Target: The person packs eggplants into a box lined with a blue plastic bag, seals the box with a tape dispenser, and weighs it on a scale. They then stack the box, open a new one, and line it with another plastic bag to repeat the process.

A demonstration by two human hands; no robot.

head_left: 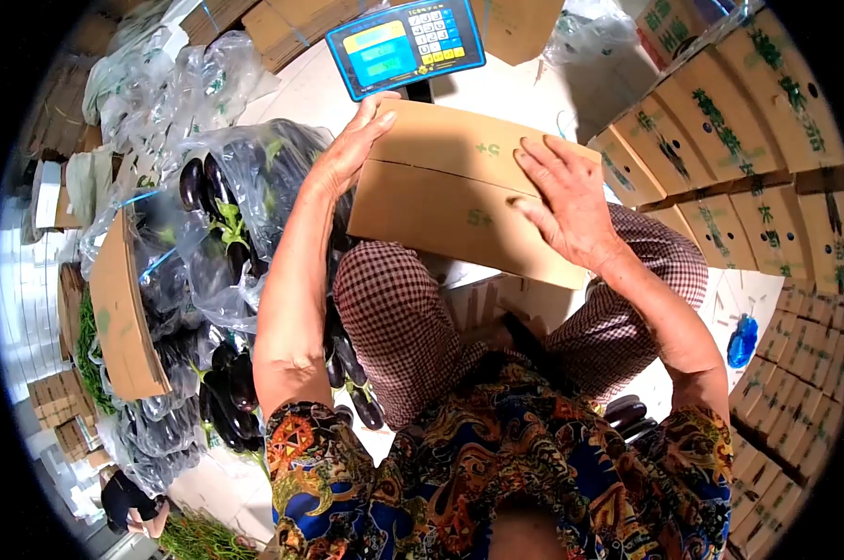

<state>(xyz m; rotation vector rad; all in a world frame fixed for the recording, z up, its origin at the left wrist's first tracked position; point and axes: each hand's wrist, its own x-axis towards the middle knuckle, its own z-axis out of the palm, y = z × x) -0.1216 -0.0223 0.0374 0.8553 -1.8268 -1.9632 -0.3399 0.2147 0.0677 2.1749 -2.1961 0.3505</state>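
Observation:
A brown cardboard box point(420, 210) with its flaps closed along a middle seam and green "5+" marks sits in front of me, just before the scale display. My left hand point(355, 147) grips its far left corner, thumb over the top edge and fingers along the side. On the right part of the lid rests my right hand point(569, 198), palm down with fingers apart. The box's contents are hidden. Behind it stands the blue-framed scale display point(408, 45) with a keypad; its digits are too blurred to read.
Eggplants point(228, 392) lie to the left, many in clear plastic bags point(221, 79). A cardboard sheet point(123, 313) stands among them. Stacked printed boxes point(721, 135) line the right side. A blue plastic item point(742, 341) is on the floor. Another person point(128, 502) is at lower left beside green-red peppers point(203, 537).

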